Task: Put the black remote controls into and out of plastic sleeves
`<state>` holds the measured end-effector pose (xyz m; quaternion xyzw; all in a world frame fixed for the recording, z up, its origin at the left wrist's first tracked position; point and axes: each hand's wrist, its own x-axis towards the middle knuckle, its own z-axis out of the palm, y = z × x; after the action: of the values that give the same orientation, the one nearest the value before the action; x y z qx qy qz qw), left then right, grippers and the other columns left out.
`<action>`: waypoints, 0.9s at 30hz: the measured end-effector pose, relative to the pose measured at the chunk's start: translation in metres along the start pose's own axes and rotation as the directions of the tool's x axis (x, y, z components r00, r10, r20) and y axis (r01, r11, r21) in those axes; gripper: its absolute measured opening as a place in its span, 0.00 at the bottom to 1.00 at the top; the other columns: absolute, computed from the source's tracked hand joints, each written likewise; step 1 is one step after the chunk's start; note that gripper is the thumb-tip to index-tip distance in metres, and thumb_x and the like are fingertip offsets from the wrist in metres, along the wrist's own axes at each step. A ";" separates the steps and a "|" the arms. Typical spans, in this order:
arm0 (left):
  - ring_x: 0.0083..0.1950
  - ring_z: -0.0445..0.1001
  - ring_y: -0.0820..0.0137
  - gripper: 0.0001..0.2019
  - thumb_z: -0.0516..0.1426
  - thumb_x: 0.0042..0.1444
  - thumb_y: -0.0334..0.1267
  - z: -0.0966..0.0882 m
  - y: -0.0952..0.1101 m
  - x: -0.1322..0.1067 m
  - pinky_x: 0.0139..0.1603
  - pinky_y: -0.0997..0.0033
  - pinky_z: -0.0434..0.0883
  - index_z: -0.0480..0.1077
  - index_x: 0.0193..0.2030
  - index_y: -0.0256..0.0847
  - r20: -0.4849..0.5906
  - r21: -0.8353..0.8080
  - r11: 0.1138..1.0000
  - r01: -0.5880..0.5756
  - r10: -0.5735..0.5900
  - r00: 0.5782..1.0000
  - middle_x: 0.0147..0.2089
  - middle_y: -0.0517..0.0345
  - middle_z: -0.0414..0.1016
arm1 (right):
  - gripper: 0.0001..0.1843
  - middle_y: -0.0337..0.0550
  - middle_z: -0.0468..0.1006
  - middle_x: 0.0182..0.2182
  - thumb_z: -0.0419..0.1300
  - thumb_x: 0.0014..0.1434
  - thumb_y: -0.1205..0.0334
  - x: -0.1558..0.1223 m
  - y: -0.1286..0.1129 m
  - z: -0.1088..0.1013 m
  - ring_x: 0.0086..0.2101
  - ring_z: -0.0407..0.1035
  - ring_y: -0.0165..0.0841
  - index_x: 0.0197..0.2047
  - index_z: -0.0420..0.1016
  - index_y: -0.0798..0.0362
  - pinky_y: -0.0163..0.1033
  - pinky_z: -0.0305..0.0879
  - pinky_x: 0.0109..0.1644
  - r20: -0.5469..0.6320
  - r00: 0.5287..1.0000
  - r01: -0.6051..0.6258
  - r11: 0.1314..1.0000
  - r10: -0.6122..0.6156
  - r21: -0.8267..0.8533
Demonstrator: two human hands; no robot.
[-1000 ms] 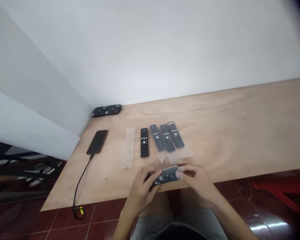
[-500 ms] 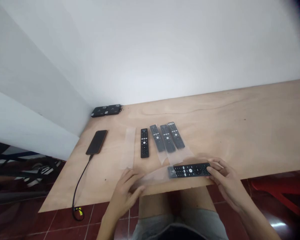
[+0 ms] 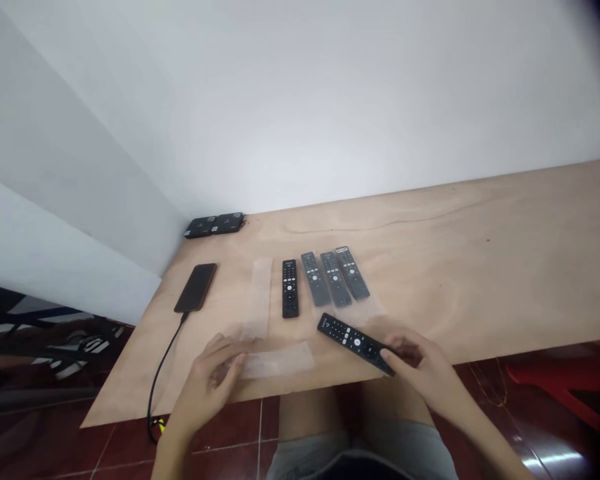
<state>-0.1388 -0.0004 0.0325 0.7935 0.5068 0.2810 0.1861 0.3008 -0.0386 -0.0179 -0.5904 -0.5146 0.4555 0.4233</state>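
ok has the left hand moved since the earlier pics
Yes, the left hand has moved to the left, closer to the phone, which has stayed put on the table.

Head-worn camera — set high, tilted forward and down, facing the wall [image 3: 300,100] across the wooden table [image 3: 460,267]; close above the left hand [image 3: 213,380] and right hand [image 3: 420,367].

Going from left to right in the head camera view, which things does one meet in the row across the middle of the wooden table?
Black smartphone → clear plastic sleeve → bare black remote control → first sleeved remote control → second sleeved remote control → third sleeved remote control
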 end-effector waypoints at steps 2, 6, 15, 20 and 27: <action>0.45 0.75 0.60 0.14 0.54 0.71 0.34 -0.010 0.002 0.004 0.46 0.60 0.76 0.83 0.48 0.45 0.035 0.021 0.999 -0.036 0.036 0.999 0.39 0.53 0.79 | 0.16 0.41 0.81 0.34 0.67 0.68 0.47 -0.004 -0.005 0.018 0.34 0.77 0.39 0.49 0.83 0.50 0.41 0.76 0.38 0.070 0.997 0.047 0.998 -0.044 -0.038; 0.51 0.73 0.57 0.13 0.54 0.67 0.33 -0.035 0.003 0.023 0.36 0.67 0.75 0.81 0.41 0.46 0.054 0.113 0.991 -0.075 0.069 0.996 0.43 0.50 0.76 | 0.17 0.39 0.79 0.35 0.64 0.70 0.54 -0.009 -0.025 0.051 0.35 0.75 0.38 0.60 0.81 0.47 0.41 0.73 0.40 0.195 0.976 0.120 0.983 -0.092 -0.140; 0.74 0.67 0.50 0.15 0.54 0.63 0.31 -0.055 -0.008 0.112 0.73 0.38 0.71 0.78 0.29 0.48 0.135 0.277 0.915 -0.293 0.265 0.955 0.58 0.53 0.80 | 0.18 0.43 0.82 0.39 0.58 0.72 0.64 -0.004 -0.060 0.095 0.38 0.76 0.41 0.61 0.81 0.46 0.44 0.73 0.44 0.303 0.932 0.263 0.948 -0.202 -0.178; 0.77 0.66 0.51 0.18 0.52 0.57 0.22 -0.016 -0.032 0.146 0.73 0.41 0.73 0.78 0.29 0.47 0.296 0.265 0.911 -0.317 0.236 0.926 0.56 0.53 0.82 | 0.19 0.47 0.84 0.50 0.57 0.72 0.66 -0.005 -0.050 0.091 0.50 0.78 0.46 0.61 0.81 0.46 0.51 0.75 0.56 0.270 0.932 0.301 0.933 -0.243 -0.197; 0.65 0.74 0.52 0.17 0.51 0.70 0.28 0.024 -0.021 0.128 0.67 0.46 0.74 0.78 0.56 0.43 -0.029 0.345 0.925 -0.158 0.179 0.983 0.60 0.45 0.78 | 0.20 0.49 0.83 0.59 0.55 0.75 0.65 -0.010 -0.044 0.073 0.58 0.76 0.48 0.64 0.79 0.44 0.55 0.73 0.65 0.282 0.934 0.286 0.931 -0.219 -0.226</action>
<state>-0.0962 0.1247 0.0353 0.8456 0.4829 0.2275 0.0057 0.2194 -0.0414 0.0087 -0.5068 -0.6922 0.3957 0.3277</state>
